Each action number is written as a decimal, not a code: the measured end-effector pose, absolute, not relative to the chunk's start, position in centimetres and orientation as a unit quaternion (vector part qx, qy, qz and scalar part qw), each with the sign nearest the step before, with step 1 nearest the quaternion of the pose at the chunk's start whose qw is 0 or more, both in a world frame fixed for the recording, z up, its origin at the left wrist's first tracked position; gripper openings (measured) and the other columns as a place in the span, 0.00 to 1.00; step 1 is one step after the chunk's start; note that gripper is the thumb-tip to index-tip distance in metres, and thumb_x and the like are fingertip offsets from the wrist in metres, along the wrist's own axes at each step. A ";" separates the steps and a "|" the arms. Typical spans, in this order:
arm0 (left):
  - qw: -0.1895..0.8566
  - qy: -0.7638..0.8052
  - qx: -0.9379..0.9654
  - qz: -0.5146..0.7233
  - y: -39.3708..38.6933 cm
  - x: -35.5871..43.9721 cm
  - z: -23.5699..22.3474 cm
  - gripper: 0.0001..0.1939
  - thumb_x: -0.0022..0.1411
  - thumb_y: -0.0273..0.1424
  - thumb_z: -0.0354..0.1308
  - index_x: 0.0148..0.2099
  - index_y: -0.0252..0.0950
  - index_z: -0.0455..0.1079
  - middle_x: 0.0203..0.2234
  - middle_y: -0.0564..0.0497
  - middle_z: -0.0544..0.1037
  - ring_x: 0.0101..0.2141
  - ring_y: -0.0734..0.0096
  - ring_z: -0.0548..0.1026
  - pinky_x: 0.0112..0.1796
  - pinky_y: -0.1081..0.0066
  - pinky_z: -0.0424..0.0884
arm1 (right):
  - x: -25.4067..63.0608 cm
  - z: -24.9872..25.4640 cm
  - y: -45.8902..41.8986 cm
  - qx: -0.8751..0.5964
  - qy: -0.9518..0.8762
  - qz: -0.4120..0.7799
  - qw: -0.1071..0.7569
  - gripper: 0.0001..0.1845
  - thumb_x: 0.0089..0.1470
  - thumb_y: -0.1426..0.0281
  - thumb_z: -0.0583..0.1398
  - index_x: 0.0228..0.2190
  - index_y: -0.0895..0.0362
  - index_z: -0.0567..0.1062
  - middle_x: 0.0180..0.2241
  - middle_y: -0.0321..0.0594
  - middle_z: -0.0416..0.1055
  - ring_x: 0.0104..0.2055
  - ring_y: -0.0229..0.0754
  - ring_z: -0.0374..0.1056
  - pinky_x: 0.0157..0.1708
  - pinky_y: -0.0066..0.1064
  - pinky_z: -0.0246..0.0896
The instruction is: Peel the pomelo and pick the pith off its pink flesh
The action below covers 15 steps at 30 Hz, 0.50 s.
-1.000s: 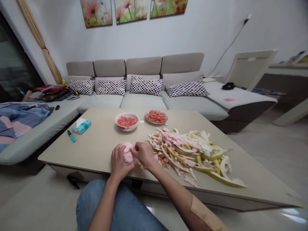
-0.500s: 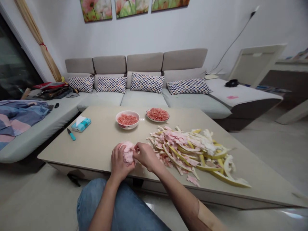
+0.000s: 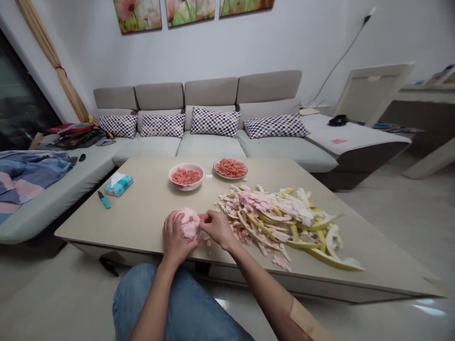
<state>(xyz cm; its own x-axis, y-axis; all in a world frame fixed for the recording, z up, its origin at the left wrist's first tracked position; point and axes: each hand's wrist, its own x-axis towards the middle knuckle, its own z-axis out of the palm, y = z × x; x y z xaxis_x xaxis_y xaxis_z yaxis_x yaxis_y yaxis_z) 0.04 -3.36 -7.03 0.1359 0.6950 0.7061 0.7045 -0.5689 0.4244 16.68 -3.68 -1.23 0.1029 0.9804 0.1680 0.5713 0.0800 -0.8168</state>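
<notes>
A peeled pomelo point(image 3: 189, 223), round with pale pink pith, is held over the near edge of the table. My left hand point(image 3: 174, 240) wraps round its left side and underside, fingers curled over it. With thumb and forefinger, my right hand point(image 3: 218, 229) pinches at the pith on the pomelo's right side; the fingertips partly hide the spot. Right of that hand lies a heap of yellow-green rind strips and pink pith point(image 3: 273, 215). Farther back, a white bowl point(image 3: 186, 186) and a dark-rimmed plate point(image 3: 230, 177) hold pink pomelo flesh in pieces.
On the left of the table point(image 3: 142, 213) are a tissue pack point(image 3: 119, 185) and a small teal-handled knife point(image 3: 104, 200). A loose piece of pith point(image 3: 282, 262) lies near the front edge. Behind stands a grey sofa point(image 3: 209, 144) with checked cushions.
My right hand has shifted slightly at the pomelo's right side, still pinching. More of the pomelo's pink front shows between the hands. The camera view has moved a little.
</notes>
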 end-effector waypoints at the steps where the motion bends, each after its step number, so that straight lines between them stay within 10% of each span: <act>1: 0.005 -0.466 -0.754 -0.463 -3.4 0.0 -7.0 0.40 0.45 0.30 0.67 0.60 0.39 0.56 0.57 0.39 0.64 0.55 0.49 0.65 0.54 0.50 0.64 | 16.9 -1.5 -3.7 -0.615 -0.607 0.285 0.415 0.03 0.45 0.75 0.60 0.22 0.58 0.73 0.31 0.42 0.80 0.32 0.42 0.74 0.31 0.27 0.64; 7: 0.000 -0.470 -0.749 -0.466 -3.5 -0.2 -7.1 0.40 0.45 0.29 0.67 0.60 0.39 0.55 0.57 0.39 0.63 0.56 0.50 0.64 0.55 0.51 0.65 | 17.9 -1.7 -4.5 -0.543 -0.607 0.378 0.439 0.05 0.48 0.68 0.61 0.27 0.57 0.74 0.36 0.43 0.79 0.38 0.44 0.75 0.37 0.30 0.67; 15: 0.001 -0.470 -0.749 -0.467 -3.6 0.0 -6.8 0.39 0.47 0.31 0.67 0.60 0.39 0.55 0.57 0.39 0.63 0.55 0.49 0.65 0.54 0.51 0.65 | 16.0 -1.6 -4.7 -0.619 -0.664 0.193 0.372 0.09 0.55 0.66 0.58 0.26 0.57 0.73 0.25 0.39 0.74 0.28 0.39 0.68 0.29 0.27 0.57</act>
